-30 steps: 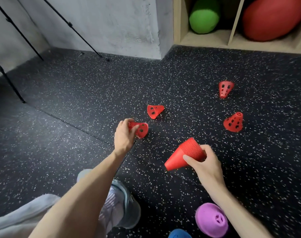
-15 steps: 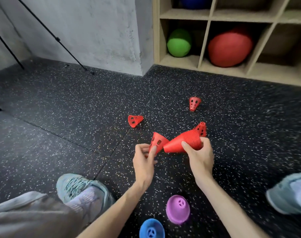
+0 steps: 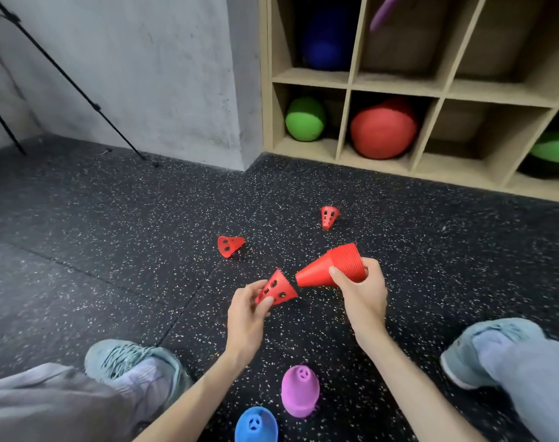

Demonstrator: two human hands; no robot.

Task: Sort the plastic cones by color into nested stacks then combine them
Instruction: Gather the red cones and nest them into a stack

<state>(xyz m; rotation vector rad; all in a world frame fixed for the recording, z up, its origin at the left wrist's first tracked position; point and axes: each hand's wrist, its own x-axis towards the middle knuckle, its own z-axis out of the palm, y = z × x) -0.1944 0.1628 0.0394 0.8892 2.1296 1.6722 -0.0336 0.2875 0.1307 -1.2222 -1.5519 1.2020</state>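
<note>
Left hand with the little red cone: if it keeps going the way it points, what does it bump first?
Probably the tip of the red stack in the right hand, though depth is unclear.

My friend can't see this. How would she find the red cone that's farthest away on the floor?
Start at the wooden cubby shelf against the wall, at the big red ball in its bottom row. Come down onto the black speckled floor just below: the lone red cone lies there. Unlike the other loose red cone, to its left, it lies nearest the shelf.
</note>
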